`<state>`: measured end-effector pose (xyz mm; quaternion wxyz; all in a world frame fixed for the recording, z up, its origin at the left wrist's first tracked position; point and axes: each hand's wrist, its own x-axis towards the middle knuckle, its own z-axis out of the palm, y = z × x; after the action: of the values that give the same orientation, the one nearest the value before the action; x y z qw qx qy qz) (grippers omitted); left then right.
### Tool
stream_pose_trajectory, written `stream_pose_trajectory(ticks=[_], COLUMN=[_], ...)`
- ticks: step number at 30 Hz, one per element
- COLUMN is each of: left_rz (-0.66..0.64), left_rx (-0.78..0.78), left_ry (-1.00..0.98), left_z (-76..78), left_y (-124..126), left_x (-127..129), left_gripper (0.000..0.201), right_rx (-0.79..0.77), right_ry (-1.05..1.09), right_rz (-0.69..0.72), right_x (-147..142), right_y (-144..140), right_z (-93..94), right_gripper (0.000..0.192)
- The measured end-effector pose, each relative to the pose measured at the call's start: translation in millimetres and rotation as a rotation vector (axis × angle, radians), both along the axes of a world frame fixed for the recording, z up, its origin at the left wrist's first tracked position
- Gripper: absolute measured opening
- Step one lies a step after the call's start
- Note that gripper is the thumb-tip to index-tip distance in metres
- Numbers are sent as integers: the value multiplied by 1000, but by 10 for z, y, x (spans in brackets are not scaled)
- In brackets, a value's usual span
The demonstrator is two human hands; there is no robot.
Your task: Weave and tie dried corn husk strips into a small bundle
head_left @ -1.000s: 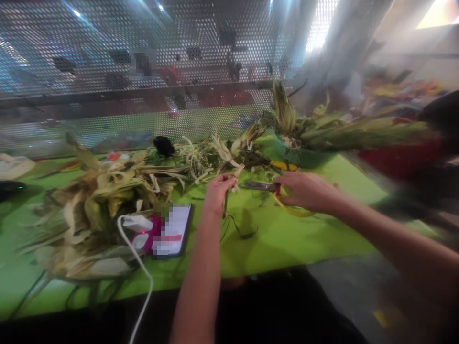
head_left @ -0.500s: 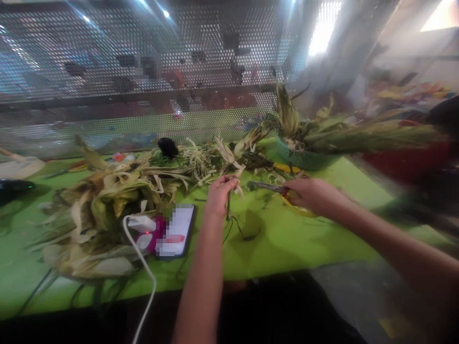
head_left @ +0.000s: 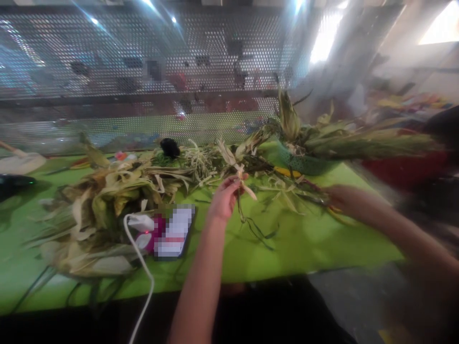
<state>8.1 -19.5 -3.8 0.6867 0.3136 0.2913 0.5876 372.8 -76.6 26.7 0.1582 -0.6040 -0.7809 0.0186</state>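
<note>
Left hand [head_left: 224, 199] grip pinches a pale, dry, frayed husk strip [head_left: 241, 177].

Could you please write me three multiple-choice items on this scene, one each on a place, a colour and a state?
1. Where does the phone lie?
A. in the green basket
B. on the table beside the big husk pile
C. in the right hand

2. What colour is the table cover?
A. bright green
B. red
C. white

3. What is the left hand doing?
A. lying flat and empty
B. gripping the white cable
C. pinching a small husk bundle with thin strands hanging down

Answers:
1 B: the phone rests flat on the cover, next to the husk pile.
2 A: the bare cover in front of the hands is lime green.
3 C: its fingers close on the husk bundle, above the cover.
</note>
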Motion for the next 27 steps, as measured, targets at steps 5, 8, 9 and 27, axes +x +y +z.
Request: stream_pose_trajectory(ticks=[5,8,9,27], left_rz=[-80,-94,-94,76], left_rx=[-11,-5,-3,-70], left_ry=[5,-5,-13,-97], left_z=[-3,-1,-1,-44], left_y=[-38,-41,-38,59], left_x=[31,37,35,18], left_gripper=[27,27,28,31], right_rx=[-210,-417,-484,-508], right_ry=[471,754,823,1121], right_rz=[251,300,312,351], right_x=[-1016,-1568,-1699,-1961], right_y=[206,330,373,885], right_z=[277,302,280,6], right_gripper=[33,34,34,22])
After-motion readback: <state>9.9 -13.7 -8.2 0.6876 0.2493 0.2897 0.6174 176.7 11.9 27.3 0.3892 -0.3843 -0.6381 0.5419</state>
